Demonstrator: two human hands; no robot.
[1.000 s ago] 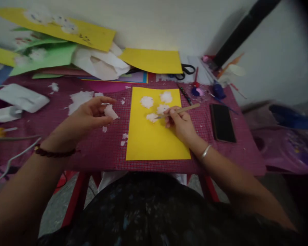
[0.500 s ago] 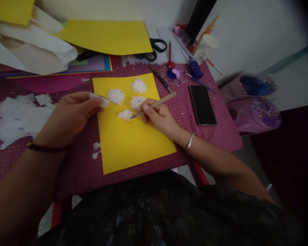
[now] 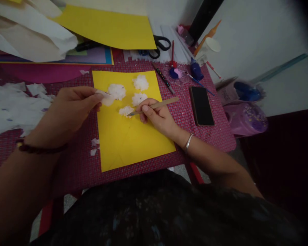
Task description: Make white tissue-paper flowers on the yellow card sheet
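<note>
A yellow sheet of paper (image 3: 133, 140) lies in front of me with several crumpled white tissue tufts (image 3: 116, 91) on its upper half. My left hand (image 3: 74, 109) is closed in a pinch on small white tissue pieces (image 3: 107, 98), over the sheet's left edge. Held like a pen in my right hand (image 3: 157, 116) is a flat wooden stick (image 3: 166, 102). Its greyish tip touches or nearly touches the lowest tuft (image 3: 126, 110). To the left of the sheet, partly behind my left hand, is a pile of torn white tissue (image 3: 10, 109).
A phone (image 3: 201, 106) lies right of the sheet. Beyond it are a black marker (image 3: 164, 80), a paint palette (image 3: 175, 72), a blue bottle (image 3: 196, 69) and black-handled scissors (image 3: 161, 44). Stacked papers (image 3: 110, 27) line the back. The table's right edge (image 3: 233, 143) is near a pink container (image 3: 246, 118).
My left hand has shifted slightly, and the tissue in it now shows as more than one layer, spread out. The stick's tip stays at the lowest tuft. The whole view has shifted a little.
</note>
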